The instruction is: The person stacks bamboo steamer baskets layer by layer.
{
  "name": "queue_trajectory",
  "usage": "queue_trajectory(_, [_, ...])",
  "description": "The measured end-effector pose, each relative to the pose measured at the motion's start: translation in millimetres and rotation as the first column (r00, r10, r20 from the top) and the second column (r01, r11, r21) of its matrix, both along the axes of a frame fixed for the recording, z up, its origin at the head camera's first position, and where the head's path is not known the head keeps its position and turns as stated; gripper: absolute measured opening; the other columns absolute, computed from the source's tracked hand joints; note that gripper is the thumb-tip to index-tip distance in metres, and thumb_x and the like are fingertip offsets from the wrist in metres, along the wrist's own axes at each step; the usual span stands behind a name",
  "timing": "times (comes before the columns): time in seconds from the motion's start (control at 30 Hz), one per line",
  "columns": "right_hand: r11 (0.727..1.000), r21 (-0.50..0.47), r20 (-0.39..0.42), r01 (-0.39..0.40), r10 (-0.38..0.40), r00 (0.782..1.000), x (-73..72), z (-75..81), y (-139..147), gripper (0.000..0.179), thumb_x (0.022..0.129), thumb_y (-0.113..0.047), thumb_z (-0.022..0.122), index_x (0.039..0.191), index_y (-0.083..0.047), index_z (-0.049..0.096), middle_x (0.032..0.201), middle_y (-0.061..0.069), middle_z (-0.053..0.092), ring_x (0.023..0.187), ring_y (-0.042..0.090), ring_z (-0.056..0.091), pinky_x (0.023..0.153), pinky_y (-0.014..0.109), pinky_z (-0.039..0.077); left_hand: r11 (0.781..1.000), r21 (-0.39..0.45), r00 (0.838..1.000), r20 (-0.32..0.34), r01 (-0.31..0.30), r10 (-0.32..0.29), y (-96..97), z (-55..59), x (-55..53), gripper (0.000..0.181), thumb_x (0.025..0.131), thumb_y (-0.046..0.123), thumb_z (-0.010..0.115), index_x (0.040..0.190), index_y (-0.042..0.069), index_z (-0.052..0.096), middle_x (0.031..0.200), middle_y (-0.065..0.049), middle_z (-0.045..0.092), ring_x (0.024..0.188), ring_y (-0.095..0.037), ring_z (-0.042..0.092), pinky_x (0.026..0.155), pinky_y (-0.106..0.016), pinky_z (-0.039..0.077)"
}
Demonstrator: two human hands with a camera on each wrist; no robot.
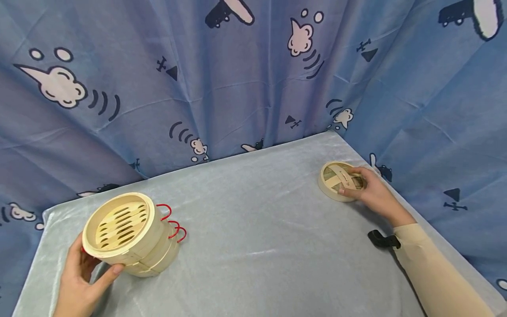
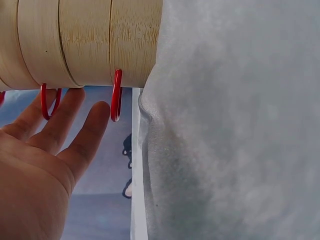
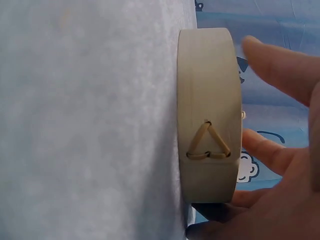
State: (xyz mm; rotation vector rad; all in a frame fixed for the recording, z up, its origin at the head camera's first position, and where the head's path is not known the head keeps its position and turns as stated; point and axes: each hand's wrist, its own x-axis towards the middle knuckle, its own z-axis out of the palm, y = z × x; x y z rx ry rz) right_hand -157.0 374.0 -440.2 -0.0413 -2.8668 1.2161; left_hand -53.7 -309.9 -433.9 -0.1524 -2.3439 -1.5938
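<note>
At the left of the head view stands a stacked bamboo steamer point(image 1: 119, 226) with slatted top tier and red side loops. My left hand point(image 1: 81, 275) is spread against its near left side, thumb along the front wall. In the left wrist view, nearly straight fingers point(image 2: 62, 117) reach the wall beside a red loop point(image 2: 116, 95). Far right, a round bamboo lid point(image 1: 329, 193) with a woven top and a paper band lies flat on the cloth. My right hand point(image 1: 370, 191) is over its right part, thumb and fingers spread. In the right wrist view the thumb point(image 3: 270, 62) is right at the lid's edge.
A pale grey cloth point(image 1: 253, 246) covers the table. Blue patterned curtains point(image 1: 237, 88) hang along the back and right edges. A black strap piece point(image 1: 382, 240) sits at my right wrist. Wide cloth lies between the steamer and the lid.
</note>
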Motion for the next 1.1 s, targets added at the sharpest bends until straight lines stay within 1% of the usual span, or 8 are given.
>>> queue_trajectory(0.13, [1.000, -0.004, 0.025, -0.006, 0.006, 1.000, -0.3, -0.5, 0.6, 0.090, 0.081, -0.042, 0.082, 0.147, -0.002, 0.038, 0.149, 0.023, 0.037, 0.135, 0.039, 0.035, 0.104, 0.058, 0.031, 1.000, 0.012, 1.000, -0.013, 0.006, -0.006, -0.1, -1.5, -0.9, 0.110, 0.064, -0.031, 0.072, 0.157, 0.008, 0.026, 0.141, -0.014, 0.046, 0.113, -0.012, 0.056, 0.091, -0.016, 0.044])
queue_trajectory(0.37, [1.000, -0.005, 0.044, -0.016, 0.016, 0.999, -1.4, 1.1, -0.7, 0.097, 0.076, -0.042, 0.086, 0.148, -0.001, 0.036, 0.151, 0.024, 0.035, 0.137, 0.041, 0.032, 0.104, 0.058, 0.030, 1.000, -0.017, 1.000, -0.017, -0.001, 0.001, -0.3, 0.3, 0.5, 0.111, 0.065, -0.031, 0.072, 0.157, 0.009, 0.026, 0.141, -0.013, 0.046, 0.113, -0.011, 0.056, 0.090, -0.015, 0.044])
queue_trajectory(0.43, [0.999, 0.005, 0.036, -0.036, 0.036, 0.999, -0.2, 1.5, -1.3, 0.099, 0.075, -0.039, 0.088, 0.148, 0.001, 0.035, 0.150, 0.025, 0.034, 0.137, 0.042, 0.032, 0.104, 0.059, 0.031, 1.000, -0.020, 1.000, -0.014, -0.001, 0.000, -0.1, 0.8, 0.4, 0.110, 0.065, -0.031, 0.072, 0.157, 0.008, 0.026, 0.141, -0.014, 0.046, 0.113, -0.012, 0.056, 0.090, -0.015, 0.044])
queue_trajectory(0.6, [0.995, 0.026, -0.029, -0.095, 0.096, 0.995, 2.0, -0.6, -0.1, 0.100, 0.072, -0.026, 0.092, 0.147, 0.006, 0.034, 0.147, 0.028, 0.036, 0.135, 0.045, 0.033, 0.102, 0.062, 0.030, 1.000, -0.020, 1.000, 0.005, 0.000, 0.000, 0.6, 1.2, 0.4, 0.110, 0.066, -0.031, 0.071, 0.157, 0.009, 0.025, 0.140, -0.013, 0.046, 0.113, -0.011, 0.056, 0.091, -0.015, 0.044])
queue_trajectory(0.63, [0.995, 0.031, -0.037, -0.097, 0.098, 0.995, 1.9, -1.3, 0.3, 0.099, 0.071, -0.026, 0.092, 0.146, 0.005, 0.035, 0.146, 0.028, 0.037, 0.134, 0.044, 0.034, 0.102, 0.061, 0.030, 1.000, -0.021, 1.000, -0.002, 0.003, -0.003, 0.5, 0.9, 0.4, 0.110, 0.066, -0.031, 0.071, 0.157, 0.008, 0.025, 0.140, -0.013, 0.046, 0.112, -0.011, 0.056, 0.091, -0.015, 0.044])
queue_trajectory(0.73, [0.996, 0.047, -0.032, -0.080, 0.082, 0.996, 1.4, -2.6, 0.8, 0.100, 0.070, -0.029, 0.092, 0.147, 0.003, 0.037, 0.147, 0.026, 0.036, 0.135, 0.042, 0.033, 0.104, 0.060, 0.029, 1.000, -0.025, 1.000, -0.014, 0.004, -0.004, 0.5, 0.7, 0.4, 0.110, 0.065, -0.031, 0.071, 0.157, 0.008, 0.025, 0.140, -0.012, 0.046, 0.113, -0.011, 0.055, 0.091, -0.015, 0.044])
queue_trajectory(0.9, [0.996, 0.081, 0.002, -0.032, 0.032, 0.999, 2.6, -2.4, 1.1, 0.101, 0.070, -0.042, 0.091, 0.148, -0.004, 0.040, 0.149, 0.025, 0.033, 0.135, 0.041, 0.030, 0.103, 0.059, 0.028, 0.999, -0.044, 0.999, -0.038, 0.004, -0.006, 0.3, 0.3, 0.3, 0.111, 0.065, -0.031, 0.072, 0.157, 0.008, 0.025, 0.140, -0.012, 0.047, 0.113, -0.011, 0.055, 0.090, -0.014, 0.044])
queue_trajectory(1.1, [0.996, 0.089, 0.003, -0.019, 0.019, 1.000, 4.5, -2.6, 1.7, 0.102, 0.070, -0.049, 0.088, 0.149, -0.006, 0.040, 0.150, 0.023, 0.033, 0.137, 0.041, 0.029, 0.104, 0.059, 0.028, 0.999, -0.050, 0.999, -0.048, 0.009, -0.012, 0.1, -1.3, 0.1, 0.110, 0.064, -0.031, 0.072, 0.156, 0.007, 0.026, 0.139, -0.012, 0.047, 0.113, -0.011, 0.055, 0.090, -0.014, 0.044])
